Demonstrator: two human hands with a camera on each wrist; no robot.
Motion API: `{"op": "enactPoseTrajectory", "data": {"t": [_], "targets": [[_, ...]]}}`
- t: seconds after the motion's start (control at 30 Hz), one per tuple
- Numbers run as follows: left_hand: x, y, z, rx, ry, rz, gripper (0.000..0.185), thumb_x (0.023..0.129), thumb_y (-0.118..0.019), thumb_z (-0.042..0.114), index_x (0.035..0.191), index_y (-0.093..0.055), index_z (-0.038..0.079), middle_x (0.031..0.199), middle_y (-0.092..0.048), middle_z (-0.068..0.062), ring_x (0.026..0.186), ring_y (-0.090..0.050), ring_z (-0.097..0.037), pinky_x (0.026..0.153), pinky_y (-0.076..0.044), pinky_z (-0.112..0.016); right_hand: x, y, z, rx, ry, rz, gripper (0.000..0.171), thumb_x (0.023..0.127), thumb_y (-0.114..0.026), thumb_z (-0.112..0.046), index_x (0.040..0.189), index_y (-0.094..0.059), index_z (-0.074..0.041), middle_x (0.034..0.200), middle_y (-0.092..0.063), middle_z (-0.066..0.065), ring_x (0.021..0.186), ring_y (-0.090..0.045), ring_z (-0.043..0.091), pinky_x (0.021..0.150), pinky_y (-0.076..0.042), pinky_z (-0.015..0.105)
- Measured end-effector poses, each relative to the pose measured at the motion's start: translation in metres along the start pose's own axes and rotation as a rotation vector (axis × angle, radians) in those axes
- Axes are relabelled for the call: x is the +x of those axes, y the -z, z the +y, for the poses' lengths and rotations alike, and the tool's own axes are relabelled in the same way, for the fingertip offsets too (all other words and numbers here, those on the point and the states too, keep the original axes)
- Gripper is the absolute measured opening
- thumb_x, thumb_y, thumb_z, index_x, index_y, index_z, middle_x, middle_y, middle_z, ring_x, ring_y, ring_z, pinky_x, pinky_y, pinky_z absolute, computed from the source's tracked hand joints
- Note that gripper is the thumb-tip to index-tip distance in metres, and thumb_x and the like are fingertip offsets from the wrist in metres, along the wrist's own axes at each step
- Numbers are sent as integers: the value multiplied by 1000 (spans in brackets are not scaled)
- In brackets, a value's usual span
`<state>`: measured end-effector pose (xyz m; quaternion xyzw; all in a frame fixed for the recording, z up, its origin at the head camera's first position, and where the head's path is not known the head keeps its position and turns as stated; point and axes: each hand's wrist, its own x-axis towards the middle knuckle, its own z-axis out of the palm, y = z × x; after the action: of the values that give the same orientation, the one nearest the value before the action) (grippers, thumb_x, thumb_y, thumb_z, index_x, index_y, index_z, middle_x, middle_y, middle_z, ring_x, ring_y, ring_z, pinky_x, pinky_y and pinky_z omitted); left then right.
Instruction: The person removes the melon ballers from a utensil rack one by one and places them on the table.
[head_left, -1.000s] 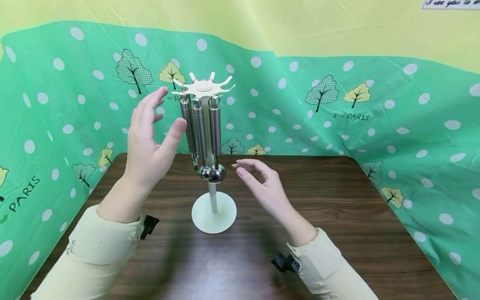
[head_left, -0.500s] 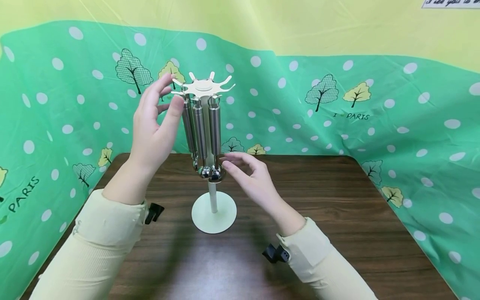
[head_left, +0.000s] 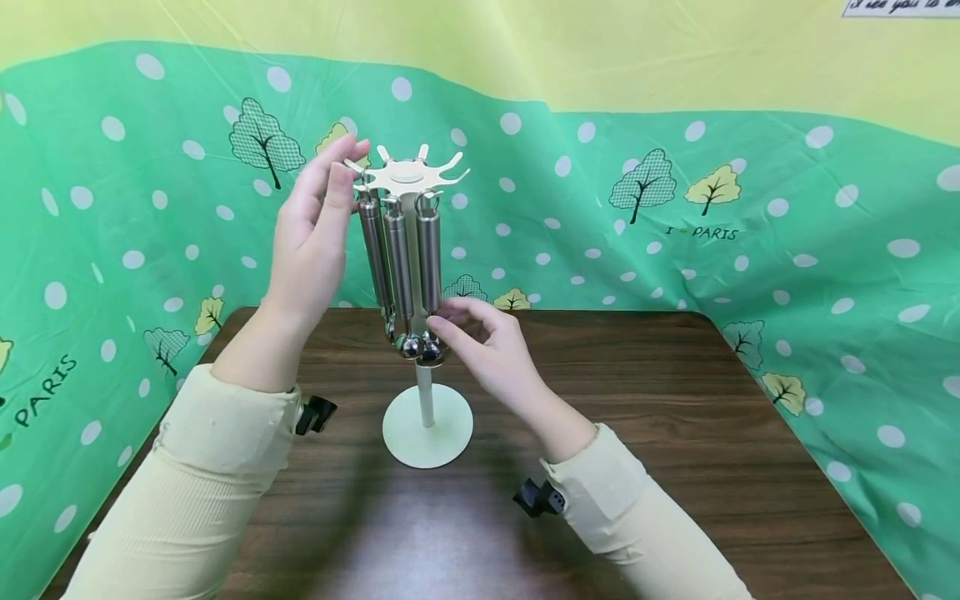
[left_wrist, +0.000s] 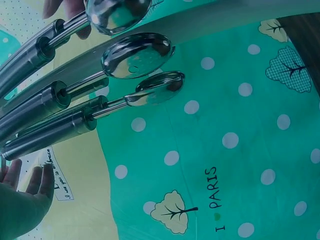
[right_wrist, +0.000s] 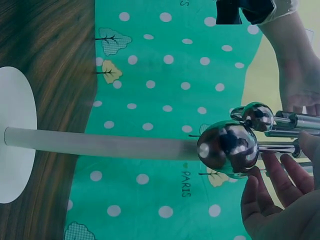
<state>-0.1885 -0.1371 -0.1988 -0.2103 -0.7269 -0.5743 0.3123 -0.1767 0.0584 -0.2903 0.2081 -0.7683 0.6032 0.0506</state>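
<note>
A white rack [head_left: 408, 173] with hooked arms on a round base holds several hanging steel utensils with grey handles. Front right on it hangs a ladle [right_wrist: 227, 147] with a round bowl. My right hand [head_left: 491, 346] has its thumb across the ladle's neck in the head view, fingers behind. In the right wrist view, the fingers [right_wrist: 285, 177] spread beside the neck. My left hand [head_left: 311, 233] is raised at the rack's left side. Its fingers, nearly straight, reach the hook tips and a handle's top. A spoon-shaped utensil [left_wrist: 137, 55] hangs beside the ladle.
The white round base [head_left: 427, 446] stands on a dark wooden table [head_left: 637, 417]. Behind and around the table hangs a green and yellow cloth [head_left: 570, 200] with dots and trees. Each wrist wears a small black camera.
My left hand has moved up and right to the rack's hook tips. My right hand has moved left from beside the ladle to its neck. The rack stays in place.
</note>
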Motion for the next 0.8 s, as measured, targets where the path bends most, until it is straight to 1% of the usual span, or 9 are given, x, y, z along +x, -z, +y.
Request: {"op": "enactPoseTrajectory", "data": {"t": [0.1,0.17,0.3,0.4,0.47,0.63,0.8], "targets": [[1,-1,-1,-31,17,-15,44,107,-38,23,148,-44,9,142,-55,-7,132,-45,-14,106,-39,-28,1,-2,0,13,15,7,29,94,-68,-19,120,-68,-5,105,-72,13,85,-65,14,74,-53,26],[2,-2,-1,-70,37,-23,45,107,-38,24,149,-42,10,142,-55,-7,134,-45,-14,109,-38,-29,1,-2,1,18,22,11,29,94,-68,-18,119,-69,-5,104,-72,13,85,-65,14,74,-53,26],[3,-2,1,-179,74,-32,44,107,-38,26,148,-43,10,139,-58,-9,135,-45,-14,106,-40,-34,2,-4,1,23,29,8,28,94,-68,-18,118,-69,-4,103,-72,14,85,-66,19,74,-54,27],[3,-3,0,-244,78,-32,44,106,-38,27,146,-44,10,137,-59,-11,135,-47,-15,103,-40,-36,3,-5,0,21,35,0,26,94,-68,-17,117,-70,-4,100,-71,14,83,-65,22,72,-54,26],[3,-4,-2,-275,77,-29,43,107,-37,26,146,-45,9,137,-59,-11,133,-49,-17,104,-40,-37,3,-6,0,18,46,-6,25,94,-68,-16,115,-70,-4,97,-71,13,80,-63,20,70,-53,25],[2,-6,-4,-311,75,-26,43,107,-35,26,144,-45,7,138,-58,-12,132,-50,-19,103,-40,-37,2,-6,2,16,83,-8,17,94,-67,-14,106,-72,-3,89,-69,13,74,-58,13,66,-50,23],[1,-6,-6,-348,85,-25,43,107,-35,28,141,-45,5,139,-58,-12,134,-47,-19,102,-39,-38,1,-7,2,55,98,1,14,93,-67,-10,102,-71,0,86,-68,14,72,-56,9,65,-47,21]]}}
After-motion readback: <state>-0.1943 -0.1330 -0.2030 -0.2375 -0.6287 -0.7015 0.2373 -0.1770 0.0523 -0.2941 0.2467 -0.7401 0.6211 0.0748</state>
